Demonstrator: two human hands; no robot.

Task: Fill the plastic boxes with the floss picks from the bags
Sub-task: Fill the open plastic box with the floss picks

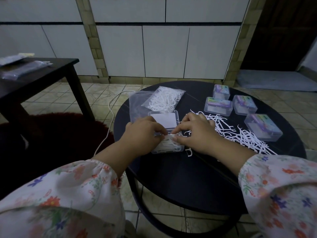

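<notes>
Grip: both my hands work over the open box (pixel 167 148). My left hand (pixel 142 134) has its fingers curled, pinching picks (pixel 169 142) at the box's left side; my right hand (pixel 197 134) pinches the same bundle from the right, thumb and forefinger closed on it.
Landmark: the open box, at the near-left part of the round table (pixel 197 177).
Left of box: a white cord (pixel 109 117) on the floor, then a dark side table (pixel 42 78) well apart.
Behind box: its lid (pixel 165 121) folded back, and two bags (pixel 164 98), one with picks inside, the other looking empty.
Right of box: a loose pile (pixel 240 134) of picks spread on the table; one stray pick (pixel 189 152) just beside the box.
Far right of box: four closed boxes (pixel 263 128), labelled, beyond the pile.
Progress: I judge four boxes done and this one part-filled. Left to do: the pile, the full bag, then closing this lid.
</notes>
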